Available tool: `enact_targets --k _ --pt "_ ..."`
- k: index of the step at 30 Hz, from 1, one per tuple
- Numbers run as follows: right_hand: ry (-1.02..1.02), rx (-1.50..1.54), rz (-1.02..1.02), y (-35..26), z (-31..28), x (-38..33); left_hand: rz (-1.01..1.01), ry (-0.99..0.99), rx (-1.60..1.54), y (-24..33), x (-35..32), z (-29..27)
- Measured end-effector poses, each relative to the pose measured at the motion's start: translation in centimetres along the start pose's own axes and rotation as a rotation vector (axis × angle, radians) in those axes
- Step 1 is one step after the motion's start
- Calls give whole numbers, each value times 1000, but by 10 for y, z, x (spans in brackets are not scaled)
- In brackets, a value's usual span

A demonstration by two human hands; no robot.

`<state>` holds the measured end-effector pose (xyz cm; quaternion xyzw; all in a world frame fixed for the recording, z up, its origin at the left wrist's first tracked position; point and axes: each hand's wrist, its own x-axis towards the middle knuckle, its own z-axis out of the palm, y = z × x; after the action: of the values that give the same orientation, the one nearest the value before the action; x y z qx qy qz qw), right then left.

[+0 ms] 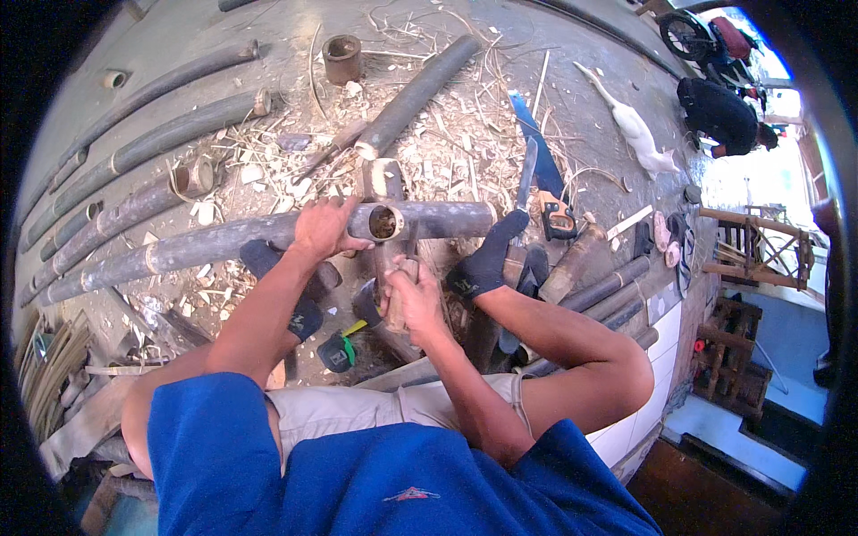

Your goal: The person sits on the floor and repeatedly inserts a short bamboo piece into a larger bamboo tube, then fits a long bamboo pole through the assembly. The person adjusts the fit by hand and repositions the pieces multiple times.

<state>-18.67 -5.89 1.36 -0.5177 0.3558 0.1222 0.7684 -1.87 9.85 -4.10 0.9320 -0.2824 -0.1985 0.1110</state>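
Note:
A long grey bamboo pole [192, 239] lies across in front of me, with a round hole [384, 221] cut in its side. My left hand [323, 228] grips the pole just left of the hole, its thumb stretched toward the rim. Below the hole, my right hand [413, 295] is closed in a fist round the wooden handle [396, 314] of a tool whose working end I cannot make out. Under and behind the pole stands a short bamboo piece [382, 177]. My dark-socked feet [490, 255] are on both sides of the work.
Wood shavings [447, 134] cover the floor. At right lie a handsaw [558, 214] and a long blade [527, 170]. More bamboo poles [170, 125] are at left, another pole [420, 94] ahead. A tape measure [336, 354] sits by my legs. A white cat [635, 129] and a person [719, 116] are farther right.

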Motion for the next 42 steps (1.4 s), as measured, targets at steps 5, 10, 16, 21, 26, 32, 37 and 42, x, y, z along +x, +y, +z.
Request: enact_targets --k 5,10,16,21,26,32,37,42 --pt "74 41 86 17 33 12 36 -107 -174 -14 17 -12" --pt "181 4 -52 27 42 42 -9 -158 -168 -15 20 -17" --pt "-28 -410 42 -16 -14 63 -46 -196 -175 -12 20 -17" --pt "-384 -1012 175 -101 -49 106 -18 -130 -160 -11 20 -12" --pt "-468 -693 329 -87 -46 97 -20 -128 -142 -12 18 -9" --pt "-319 81 343 -12 -1 66 -25 -66 -152 -15 18 0" --pt "-111 845 433 -15 79 89 18 -25 -154 -21 19 9" --pt "-104 603 318 -27 61 71 26 -58 -87 -20 16 6"
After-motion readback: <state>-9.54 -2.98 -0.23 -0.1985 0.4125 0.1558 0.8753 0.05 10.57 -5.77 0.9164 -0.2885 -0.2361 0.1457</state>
